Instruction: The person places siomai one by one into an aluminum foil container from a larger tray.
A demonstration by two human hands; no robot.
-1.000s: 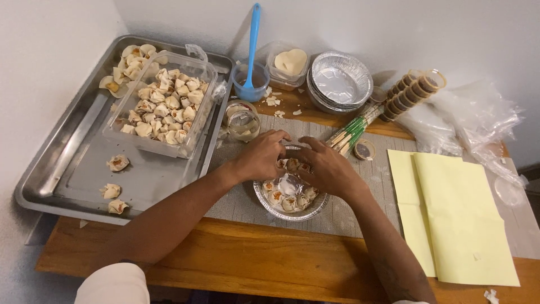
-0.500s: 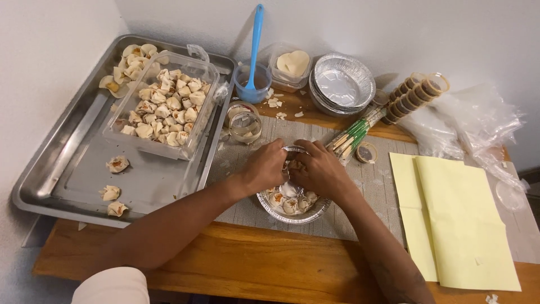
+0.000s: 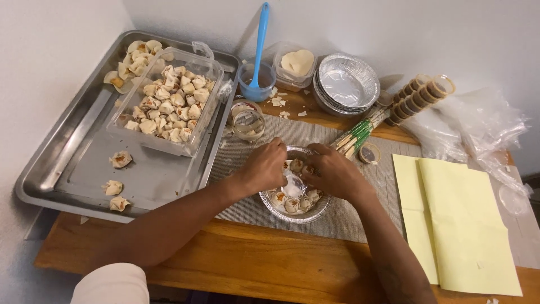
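Note:
Both my hands reach into a round foil pan [image 3: 292,213] holding several small folded dumplings [image 3: 291,204]. My left hand [image 3: 263,165] is at the pan's far left rim, fingers curled down onto the dumplings there. My right hand [image 3: 332,171] is at the far right rim, fingertips pinching among the dumplings near the top. Whether either hand holds one dumpling is hidden by the fingers. The pan rests on a grey mat [image 3: 242,202] on a wooden table [image 3: 253,264].
A steel tray [image 3: 79,169] at left carries a clear tub [image 3: 169,107] of dumplings and loose ones. Behind are a blue cup with spatula [image 3: 256,79], stacked foil pans [image 3: 346,84], a small glass jar [image 3: 247,121], chopsticks [image 3: 360,132], small sauce cups [image 3: 419,98]. Yellow paper sheets [image 3: 455,219] lie right.
Both hands stay in the foil pan and have shifted only slightly; the fingers keep working among the dumplings at its far side.

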